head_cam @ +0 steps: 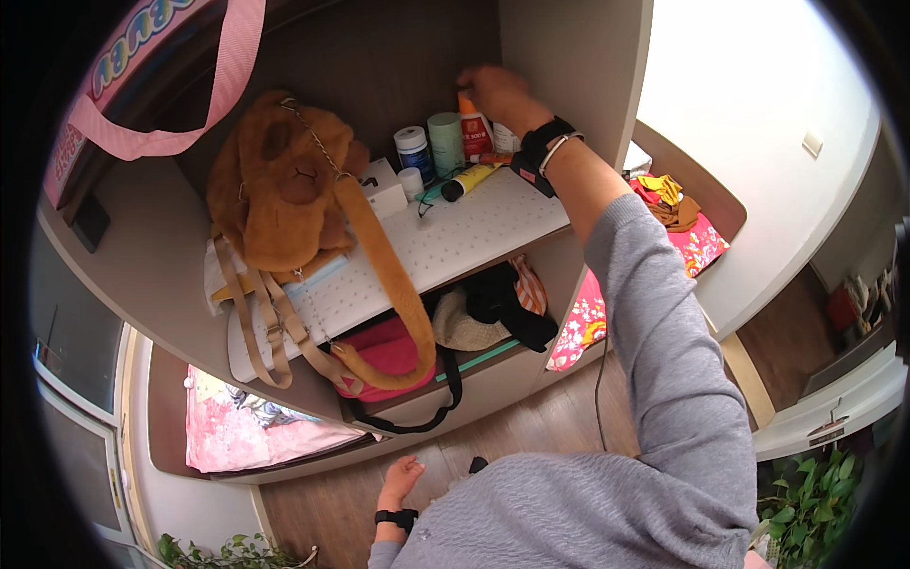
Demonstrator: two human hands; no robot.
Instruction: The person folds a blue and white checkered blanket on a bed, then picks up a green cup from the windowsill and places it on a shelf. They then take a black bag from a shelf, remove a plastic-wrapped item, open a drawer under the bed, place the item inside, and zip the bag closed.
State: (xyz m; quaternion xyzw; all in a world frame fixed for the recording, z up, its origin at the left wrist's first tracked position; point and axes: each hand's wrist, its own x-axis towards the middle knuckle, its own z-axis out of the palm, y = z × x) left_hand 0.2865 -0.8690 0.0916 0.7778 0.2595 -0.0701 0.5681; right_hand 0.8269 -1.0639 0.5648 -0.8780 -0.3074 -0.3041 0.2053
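My right hand reaches to the back right of the cabinet shelf, above a red bottle with an orange cap. The hand is blurred, and whether its fingers grip the cap cannot be seen. Beside that bottle stand a green canister, a blue jar with a white lid and a partly hidden white bottle. A yellow tube with a black cap lies in front of them. Low by my body hangs my left hand, empty, its fingers loosely bent.
A brown plush bag fills the shelf's left side, its strap drooping over the front edge. A pink bag handle hangs at upper left. The lower compartment holds a black cloth and a woven hat. A cable runs down to the floor.
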